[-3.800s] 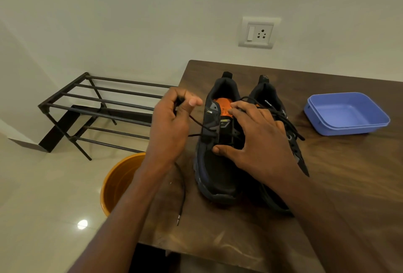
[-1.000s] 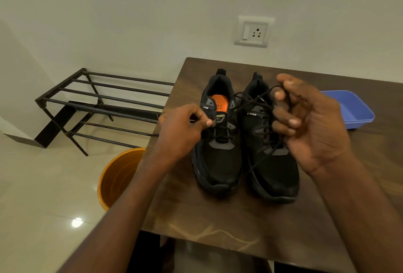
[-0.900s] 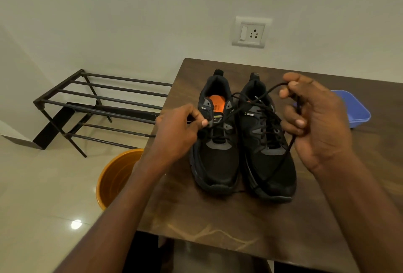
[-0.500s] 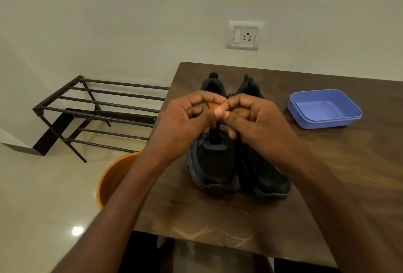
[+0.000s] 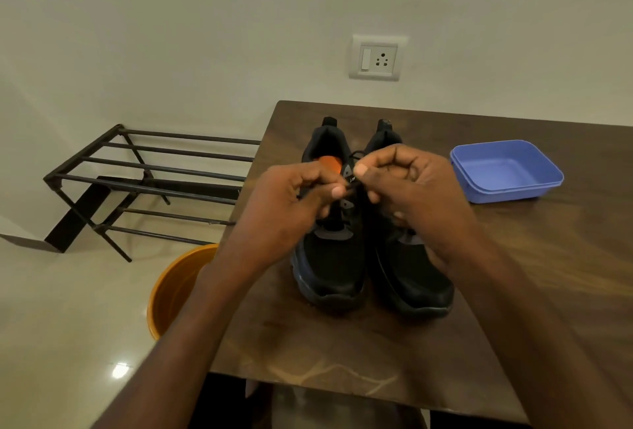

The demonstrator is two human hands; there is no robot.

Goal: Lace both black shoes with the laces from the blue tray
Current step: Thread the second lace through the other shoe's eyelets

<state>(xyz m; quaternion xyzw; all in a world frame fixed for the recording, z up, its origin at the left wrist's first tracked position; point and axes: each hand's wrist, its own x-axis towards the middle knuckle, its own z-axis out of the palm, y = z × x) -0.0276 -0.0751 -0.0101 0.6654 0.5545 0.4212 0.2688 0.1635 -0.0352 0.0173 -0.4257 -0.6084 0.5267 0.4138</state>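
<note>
Two black shoes stand side by side on the brown table, toes toward me: the left shoe with an orange insole and the right shoe. My left hand and my right hand meet over the left shoe's upper eyelets, each pinching a black lace between thumb and fingers. Most of the lace and the right shoe's throat are hidden under my hands. The blue tray sits to the right with nothing visible in it.
An orange bucket stands on the floor by the table's left edge. A black metal shoe rack is against the wall on the left. A wall socket is above the table.
My right hand came down from holding the lace high over the right shoe and joined my left hand above the left shoe. Both hands now pinch the lace close together.
</note>
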